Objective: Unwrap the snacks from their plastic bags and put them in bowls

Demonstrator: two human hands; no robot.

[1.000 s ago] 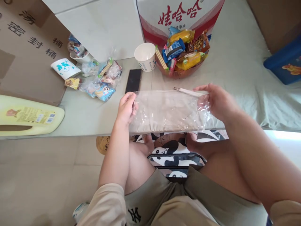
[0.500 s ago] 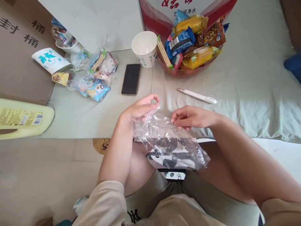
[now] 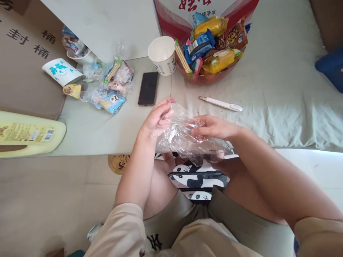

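Observation:
A crumpled clear plastic bag (image 3: pixel 184 141) hangs between my hands, over the front edge of the cloth-covered surface and above my lap. My left hand (image 3: pixel 160 117) holds the bag's upper left part, its fingers curved and partly covered by the film. My right hand (image 3: pixel 210 127) grips the bag from the right, with thin plastic over its fingertips. Beyond my right hand lies a white utility knife (image 3: pixel 221 104). A dark phone (image 3: pixel 148 89) rests past my left hand.
At the back stand a white paper cup (image 3: pixel 162 57) and a reddish bowl (image 3: pixel 210 77) heaped with wrapped snacks. More wrapped snacks (image 3: pixel 111 101) lie to the left near a tipped paper cup (image 3: pixel 63 72). A yellow jug (image 3: pixel 32 134) lies at the left edge, before a cardboard box (image 3: pixel 29 78).
The bag has been raised and bunched up, its lower end swinging away from my lap. Both hands have moved slightly up, with their fingers further into the plastic.

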